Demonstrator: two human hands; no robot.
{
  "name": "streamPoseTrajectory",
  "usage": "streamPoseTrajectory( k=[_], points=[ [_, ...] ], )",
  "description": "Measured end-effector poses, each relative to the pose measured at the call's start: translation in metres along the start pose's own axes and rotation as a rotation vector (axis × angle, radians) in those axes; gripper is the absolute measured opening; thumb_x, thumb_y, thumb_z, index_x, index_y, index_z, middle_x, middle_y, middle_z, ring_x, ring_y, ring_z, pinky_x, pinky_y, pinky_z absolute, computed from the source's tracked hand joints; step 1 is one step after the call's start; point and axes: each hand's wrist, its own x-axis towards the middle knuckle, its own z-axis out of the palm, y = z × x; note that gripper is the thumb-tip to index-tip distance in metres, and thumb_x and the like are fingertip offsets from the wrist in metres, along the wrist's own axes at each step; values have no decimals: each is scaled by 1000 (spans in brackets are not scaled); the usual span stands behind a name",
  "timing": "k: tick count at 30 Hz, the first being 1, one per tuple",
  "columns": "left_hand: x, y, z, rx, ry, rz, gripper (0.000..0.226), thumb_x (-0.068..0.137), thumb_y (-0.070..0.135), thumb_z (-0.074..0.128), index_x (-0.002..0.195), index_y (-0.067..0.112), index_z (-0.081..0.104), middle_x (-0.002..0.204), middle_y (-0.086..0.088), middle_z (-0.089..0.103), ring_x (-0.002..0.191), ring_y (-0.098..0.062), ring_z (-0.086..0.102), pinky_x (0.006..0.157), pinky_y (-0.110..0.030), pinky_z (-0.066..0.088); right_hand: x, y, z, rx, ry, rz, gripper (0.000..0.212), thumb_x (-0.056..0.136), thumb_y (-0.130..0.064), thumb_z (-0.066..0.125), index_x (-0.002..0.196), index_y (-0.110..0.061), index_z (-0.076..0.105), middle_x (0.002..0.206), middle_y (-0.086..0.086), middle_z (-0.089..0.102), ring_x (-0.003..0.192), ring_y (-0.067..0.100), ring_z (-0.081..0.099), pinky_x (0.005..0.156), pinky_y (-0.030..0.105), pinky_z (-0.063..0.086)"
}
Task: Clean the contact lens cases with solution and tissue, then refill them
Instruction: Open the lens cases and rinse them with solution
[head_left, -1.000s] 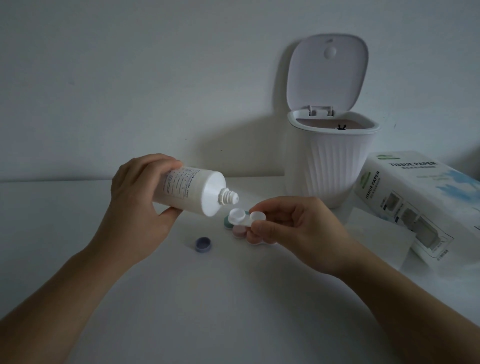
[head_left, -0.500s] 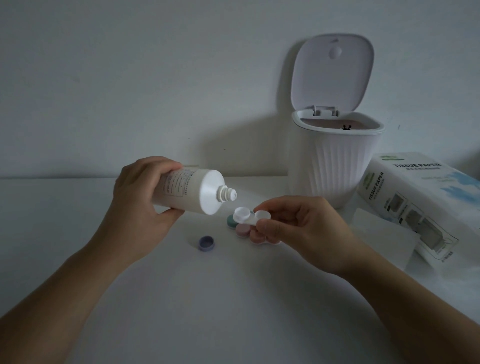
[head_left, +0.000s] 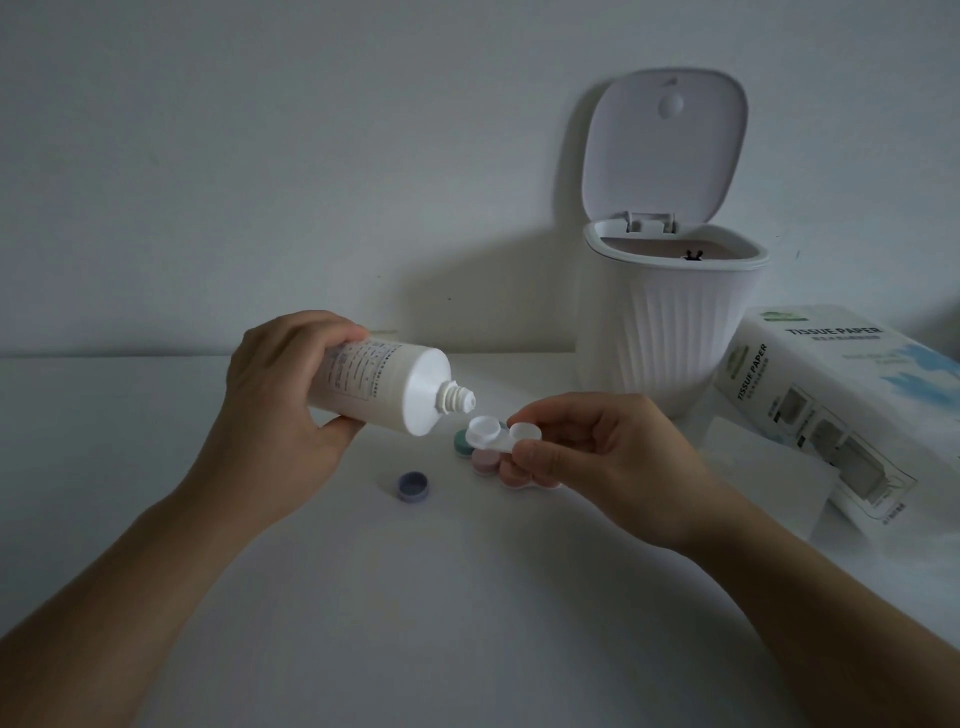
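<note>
Bottle (head_left: 382, 384) nozzle closer — over the case (head_left: 493, 434).

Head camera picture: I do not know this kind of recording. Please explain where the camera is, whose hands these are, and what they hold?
The camera sits on a person's head, looking down at their own two hands. The left hand holds a tilted solution bottle, cap off, its nozzle just above a white lens case pinched in the right hand. On the white table lie a purple cap, green cap, pink cap, a tissue sheet, a tissue pack and an open bin.
</note>
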Motion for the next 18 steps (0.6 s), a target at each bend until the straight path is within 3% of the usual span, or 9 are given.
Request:
streamPoseTrajectory(
  k=[4,7,11,14,18],
  points=[
    [0,0,0,-58,11,-45,68,63,-2,92,123,10,61,125,-1,58,118,-27,49,100,-49,43,-1,1,-1,-84,10,-10,15,89,-13,74,104,-13,77,91,12,78,86,29,74,83,42,60],
    [-1,-2,0,-104,25,-85,68,63,-1,91,122,12,60,121,10,53,114,-20,47,97,-40,43,-2,3,-1,-219,26,-8,16,87,-21,77,104,-23,78,84,11,75,71,19,63,69,36,52],
    [-4,-5,1,-230,28,-201,71,65,1,90,120,30,56,117,22,51,112,-9,47,90,-7,35,-7,3,-2,-248,16,22,17,87,-25,77,104,-28,78,74,12,65,66,12,51,65,29,42],
    [-4,-7,0,-382,4,-347,70,68,8,89,118,42,53,122,17,59,110,0,55,83,-4,37,-10,0,-2,-317,-23,36,21,87,-34,74,108,-38,76,64,-8,56,58,3,46,58,18,40],
    [-4,-8,-1,-477,18,-391,66,70,8,89,114,42,54,106,43,60,99,25,53,72,6,34,-22,-2,-1,-436,-50,78,24,85,-37,74,104,-53,73,67,-4,53,60,3,45,61,17,40]
  ],
)
